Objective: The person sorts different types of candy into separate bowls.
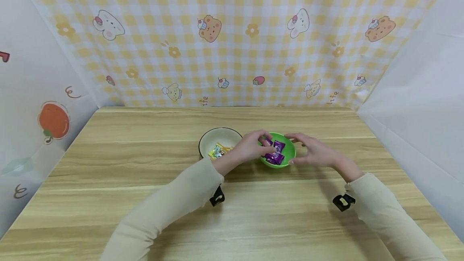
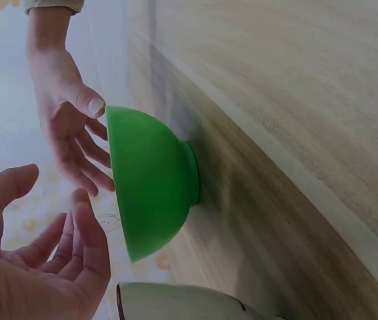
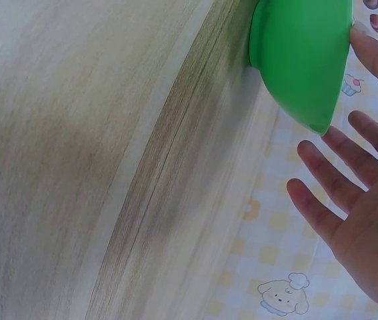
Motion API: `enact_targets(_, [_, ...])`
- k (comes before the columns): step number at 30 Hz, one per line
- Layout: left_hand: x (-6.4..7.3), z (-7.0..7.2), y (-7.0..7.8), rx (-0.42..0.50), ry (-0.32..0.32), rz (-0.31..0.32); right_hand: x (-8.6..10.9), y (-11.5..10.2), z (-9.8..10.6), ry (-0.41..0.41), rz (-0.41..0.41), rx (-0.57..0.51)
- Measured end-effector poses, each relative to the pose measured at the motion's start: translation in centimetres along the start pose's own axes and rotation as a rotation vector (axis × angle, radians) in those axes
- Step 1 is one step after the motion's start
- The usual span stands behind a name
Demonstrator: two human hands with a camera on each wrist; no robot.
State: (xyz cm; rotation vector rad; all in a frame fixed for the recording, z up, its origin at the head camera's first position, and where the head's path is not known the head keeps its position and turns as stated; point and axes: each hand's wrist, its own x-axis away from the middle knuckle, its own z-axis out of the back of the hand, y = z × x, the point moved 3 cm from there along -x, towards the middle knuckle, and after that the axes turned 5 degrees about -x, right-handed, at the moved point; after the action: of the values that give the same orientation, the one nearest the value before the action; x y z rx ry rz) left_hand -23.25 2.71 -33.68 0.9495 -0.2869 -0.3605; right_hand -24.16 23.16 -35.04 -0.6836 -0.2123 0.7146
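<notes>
Several purple-wrapped candies [image 1: 278, 152] lie inside a green bowl [image 1: 290, 150]. My left hand [image 1: 250, 147] is over the bowl's left side, its fingers loosely bent; in the left wrist view thumb and fingers are apart, with nothing visible between them. At the bowl's right side is my right hand [image 1: 317, 152], fingers spread and only slightly bent. In the right wrist view its thumb appears to touch the rim of the green bowl [image 3: 305, 63]. The left wrist view shows the bowl's outside [image 2: 152, 180] and its foot on the table; its contents are hidden there.
Left of the green bowl stands a cream bowl [image 1: 209, 140] with a dark rim, holding yellow-wrapped candies [image 1: 217, 151]; my left forearm partly covers it. Both bowls rest on a wood-grain table [image 1: 145, 132]. A checked cloth [image 1: 232, 51] hangs behind.
</notes>
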Motion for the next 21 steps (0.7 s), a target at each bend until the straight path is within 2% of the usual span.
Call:
enact_targets(8, [1.7, 0.7, -0.1, -0.262, 0.086, -0.167, 0.0, 0.1, 0.0, 0.003, -0.003, 0.008])
enact_targets(15, [4.1, 1.2, 0.0, -0.511, 0.170, -0.290, 0.2, 0.0, -0.1, 0.017, -0.012, 0.035])
enact_targets(21, [6.4, 2.4, -0.7, -0.758, 0.255, -0.445, 0.6, -0.1, -0.1, 0.055, -0.012, 0.062])
